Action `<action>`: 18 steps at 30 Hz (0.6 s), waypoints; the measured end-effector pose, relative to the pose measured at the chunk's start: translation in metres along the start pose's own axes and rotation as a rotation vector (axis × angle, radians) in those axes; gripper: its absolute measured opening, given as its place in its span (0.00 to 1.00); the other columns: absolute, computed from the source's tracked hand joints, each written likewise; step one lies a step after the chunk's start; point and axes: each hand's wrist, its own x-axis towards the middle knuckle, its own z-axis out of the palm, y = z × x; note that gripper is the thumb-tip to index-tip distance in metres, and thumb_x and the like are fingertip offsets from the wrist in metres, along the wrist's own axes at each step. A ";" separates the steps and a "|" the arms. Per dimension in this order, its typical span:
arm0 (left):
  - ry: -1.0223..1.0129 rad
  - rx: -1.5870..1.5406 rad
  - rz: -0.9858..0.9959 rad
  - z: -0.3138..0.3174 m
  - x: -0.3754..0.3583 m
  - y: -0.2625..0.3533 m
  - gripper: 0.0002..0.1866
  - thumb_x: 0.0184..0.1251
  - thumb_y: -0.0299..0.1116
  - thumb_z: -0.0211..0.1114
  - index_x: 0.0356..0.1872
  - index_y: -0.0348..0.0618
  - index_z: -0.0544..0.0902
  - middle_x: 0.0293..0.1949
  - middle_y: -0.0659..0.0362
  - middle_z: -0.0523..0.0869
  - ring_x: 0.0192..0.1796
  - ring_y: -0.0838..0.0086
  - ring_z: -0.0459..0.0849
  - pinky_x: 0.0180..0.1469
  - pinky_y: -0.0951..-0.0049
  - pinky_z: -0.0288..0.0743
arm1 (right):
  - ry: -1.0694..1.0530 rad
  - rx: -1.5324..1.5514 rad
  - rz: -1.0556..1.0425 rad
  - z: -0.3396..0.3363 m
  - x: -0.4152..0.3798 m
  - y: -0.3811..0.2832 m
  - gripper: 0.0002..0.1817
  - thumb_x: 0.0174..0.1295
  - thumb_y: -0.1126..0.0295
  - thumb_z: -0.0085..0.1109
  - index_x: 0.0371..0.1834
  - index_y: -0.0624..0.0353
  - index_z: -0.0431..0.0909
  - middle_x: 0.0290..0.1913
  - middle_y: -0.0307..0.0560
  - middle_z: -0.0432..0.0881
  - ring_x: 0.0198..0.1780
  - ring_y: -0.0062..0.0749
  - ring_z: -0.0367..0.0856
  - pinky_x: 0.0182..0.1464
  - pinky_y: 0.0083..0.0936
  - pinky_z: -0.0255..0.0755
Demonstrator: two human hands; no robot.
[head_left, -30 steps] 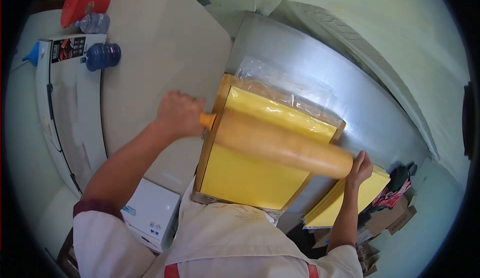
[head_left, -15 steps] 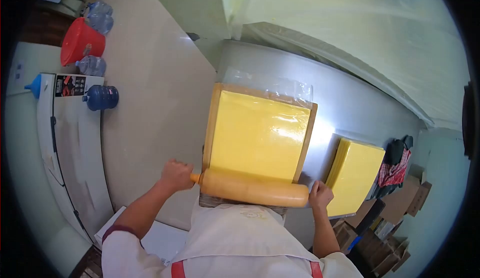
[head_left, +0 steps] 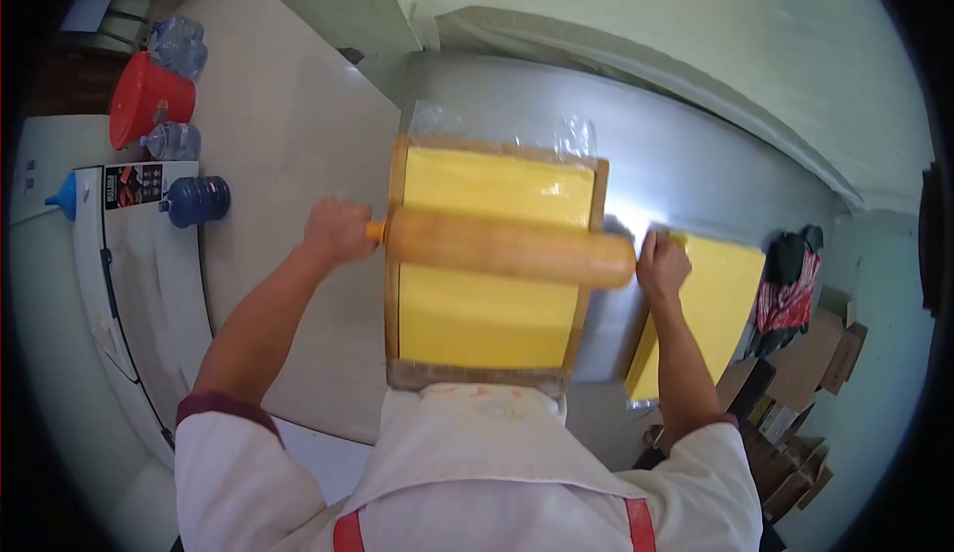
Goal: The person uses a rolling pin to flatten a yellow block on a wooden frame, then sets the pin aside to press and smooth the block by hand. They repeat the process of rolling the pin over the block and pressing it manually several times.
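A large wooden rolling pin (head_left: 507, 247) lies across a flat yellow slab (head_left: 487, 318) set inside a wooden frame (head_left: 396, 179). My left hand (head_left: 338, 231) is closed around the pin's left handle, just beyond the frame's left side. Around the right handle my right hand (head_left: 663, 264) is closed, out past the frame's right side. Clear plastic film (head_left: 571, 137) sticks out over the frame's far edge, and the slab's surface looks glossy. The pin hides a band across the slab's middle.
Right of the frame, a stack of yellow sheets (head_left: 720, 284) sits on the metal table (head_left: 517, 85). Beyond it are a dark and red checked cloth bundle (head_left: 790, 289) and cardboard boxes (head_left: 815, 353). Water jugs (head_left: 199, 200) and a red bucket (head_left: 149, 100) stand on the floor at left.
Both hands have pushed the rolling pin away from my body, from the frame's near edge to about the slab's middle. The view has also shifted slightly.
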 end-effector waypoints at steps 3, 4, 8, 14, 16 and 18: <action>0.039 -0.023 -0.048 0.010 -0.033 0.015 0.08 0.43 0.38 0.69 0.22 0.46 0.83 0.21 0.50 0.84 0.28 0.50 0.84 0.34 0.53 0.75 | -0.090 0.039 0.046 -0.014 -0.018 -0.004 0.26 0.70 0.50 0.46 0.26 0.56 0.85 0.26 0.57 0.84 0.32 0.59 0.83 0.38 0.49 0.75; 0.060 -0.035 -0.060 0.016 -0.042 0.017 0.09 0.43 0.38 0.69 0.22 0.46 0.83 0.21 0.50 0.84 0.27 0.49 0.83 0.35 0.52 0.74 | -0.113 0.040 0.058 -0.011 -0.029 0.000 0.25 0.70 0.50 0.46 0.27 0.56 0.85 0.27 0.56 0.84 0.32 0.58 0.83 0.38 0.48 0.75; -0.043 -0.033 -0.085 0.042 -0.120 0.029 0.11 0.41 0.37 0.70 0.26 0.46 0.82 0.26 0.53 0.86 0.33 0.55 0.85 0.41 0.57 0.74 | -0.143 0.082 0.041 -0.004 -0.114 0.014 0.23 0.69 0.52 0.51 0.24 0.57 0.84 0.22 0.55 0.82 0.29 0.58 0.82 0.36 0.49 0.75; 0.262 0.055 0.206 0.030 -0.077 0.014 0.13 0.32 0.32 0.70 0.24 0.49 0.76 0.26 0.59 0.82 0.34 0.60 0.83 0.37 0.61 0.70 | -0.233 0.147 0.240 0.001 -0.226 0.011 0.24 0.71 0.54 0.50 0.23 0.61 0.80 0.21 0.58 0.80 0.27 0.57 0.81 0.34 0.47 0.71; 0.186 0.031 0.307 0.014 -0.026 0.015 0.14 0.30 0.31 0.70 0.25 0.49 0.78 0.27 0.59 0.82 0.33 0.61 0.82 0.37 0.61 0.69 | -0.213 0.136 0.340 -0.001 -0.232 0.002 0.24 0.71 0.54 0.50 0.23 0.61 0.80 0.22 0.59 0.80 0.27 0.58 0.80 0.34 0.48 0.70; 0.078 0.087 0.374 0.004 0.035 0.022 0.15 0.30 0.33 0.70 0.26 0.49 0.79 0.27 0.59 0.82 0.33 0.61 0.83 0.39 0.62 0.69 | -0.161 0.140 0.427 0.004 -0.225 0.004 0.25 0.72 0.53 0.49 0.25 0.62 0.80 0.24 0.61 0.80 0.28 0.60 0.80 0.33 0.51 0.69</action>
